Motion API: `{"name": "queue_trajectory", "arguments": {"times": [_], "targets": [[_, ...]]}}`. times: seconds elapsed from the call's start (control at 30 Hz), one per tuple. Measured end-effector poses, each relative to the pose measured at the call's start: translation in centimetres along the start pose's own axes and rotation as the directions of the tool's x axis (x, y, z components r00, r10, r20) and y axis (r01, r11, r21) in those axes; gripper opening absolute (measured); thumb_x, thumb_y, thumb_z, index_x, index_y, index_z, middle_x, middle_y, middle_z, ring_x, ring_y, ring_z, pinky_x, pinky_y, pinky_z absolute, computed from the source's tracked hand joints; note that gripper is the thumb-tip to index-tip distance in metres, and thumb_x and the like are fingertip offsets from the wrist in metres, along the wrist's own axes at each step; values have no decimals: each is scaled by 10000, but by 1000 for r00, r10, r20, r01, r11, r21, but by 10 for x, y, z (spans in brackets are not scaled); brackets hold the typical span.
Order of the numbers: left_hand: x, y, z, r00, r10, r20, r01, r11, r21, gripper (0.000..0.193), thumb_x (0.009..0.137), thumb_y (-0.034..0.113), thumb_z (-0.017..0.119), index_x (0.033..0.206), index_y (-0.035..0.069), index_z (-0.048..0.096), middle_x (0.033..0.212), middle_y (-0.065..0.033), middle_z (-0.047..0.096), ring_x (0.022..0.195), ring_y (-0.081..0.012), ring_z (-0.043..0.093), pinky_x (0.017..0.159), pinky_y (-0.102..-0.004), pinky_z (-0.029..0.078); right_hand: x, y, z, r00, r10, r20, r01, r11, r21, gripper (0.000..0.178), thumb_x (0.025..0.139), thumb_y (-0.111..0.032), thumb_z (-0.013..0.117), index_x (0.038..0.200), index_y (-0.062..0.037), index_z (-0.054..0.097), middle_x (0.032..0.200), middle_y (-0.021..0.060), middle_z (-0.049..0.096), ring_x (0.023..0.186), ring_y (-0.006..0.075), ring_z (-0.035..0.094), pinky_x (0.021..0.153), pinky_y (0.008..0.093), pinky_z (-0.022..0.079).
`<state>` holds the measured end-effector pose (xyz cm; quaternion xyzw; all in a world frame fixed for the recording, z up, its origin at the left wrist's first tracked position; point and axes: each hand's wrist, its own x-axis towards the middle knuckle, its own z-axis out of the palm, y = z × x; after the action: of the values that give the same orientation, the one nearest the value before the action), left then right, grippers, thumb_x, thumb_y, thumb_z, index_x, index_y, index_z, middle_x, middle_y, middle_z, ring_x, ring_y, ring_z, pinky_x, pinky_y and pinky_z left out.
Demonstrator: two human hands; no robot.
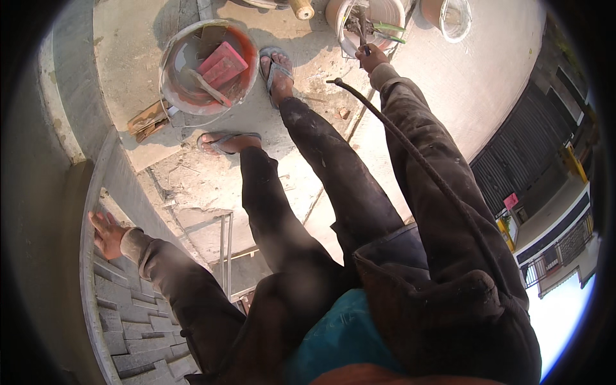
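My left hand [108,235] lies with its fingers apart against the edge of the grey wall [86,256] at the left. It holds nothing. Stretched out far ahead, my right hand [371,58] is closed round the handle of what looks like a trowel [362,27]. That tool's far end reaches into a pale bucket [333,16] with grey mortar in it, and its blade cannot be made out. A green-handled tool [389,27] also leans in this bucket, beside the trowel.
A reddish tub [168,77] holds a pink rectangular float [222,64] and a pale-handled tool [208,88]. Wood scraps [149,120] lie beside it. Another bucket [435,13] stands at far right. Both sandalled feet [276,70] are on dusty concrete. A dark cord [410,147] hangs along my right sleeve.
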<state>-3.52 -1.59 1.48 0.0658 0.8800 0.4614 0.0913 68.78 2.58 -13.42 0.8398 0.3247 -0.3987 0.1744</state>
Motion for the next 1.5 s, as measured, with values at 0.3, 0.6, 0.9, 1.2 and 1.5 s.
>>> {"name": "queue_trajectory", "arguments": {"times": [0.3,0.6,0.9,1.2,1.5], "targets": [[-8,42,-2,999,34,16,-38,874,485,448,745,268,948,908,-100,752,882,-136,785,770,-192,744,661,-313,558,-137,-85,-24,589,-735,-335,692,673,-260,192,978,-228,694,1132,-118,662,1113,126,669,1029,287,657,867,420,546],[-83,221,-191,969,243,-44,-247,958,-148,585,923,109,781,1400,-96,512,1360,-272,615,1212,-298,655,1037,-392,539,-510,-301,-82,58,-948,-314,985,3,174,131,890,-63,742,1005,-60,679,1027,124,686,927,293,676,812,387,549],[-84,484,-335,671,614,-415,-711,692,-126,678,778,119,917,1355,-13,586,1314,-154,583,1211,-277,626,1012,-416,569,-814,-408,-132,-376,-822,-428,841,-496,214,395,835,-51,797,1182,-37,610,1082,119,650,913,259,677,794,361,558],[-77,532,-312,671,546,-502,-708,672,-215,596,726,205,940,1218,-13,683,1173,-122,662,999,-247,693,867,-375,581,-849,-451,-111,-401,-792,-460,884,-466,32,384,852,-105,735,1191,-64,559,1131,128,631,1037,315,666,853,421,541],[-80,538,-316,659,504,-558,-704,676,-220,542,717,227,948,1127,-2,677,1047,-96,638,915,-247,687,814,-382,574,-858,-447,-110,-494,-710,-502,851,-514,-109,379,878,-176,733,1199,-65,565,1137,137,637,1009,345,681,797,461,547]]}}
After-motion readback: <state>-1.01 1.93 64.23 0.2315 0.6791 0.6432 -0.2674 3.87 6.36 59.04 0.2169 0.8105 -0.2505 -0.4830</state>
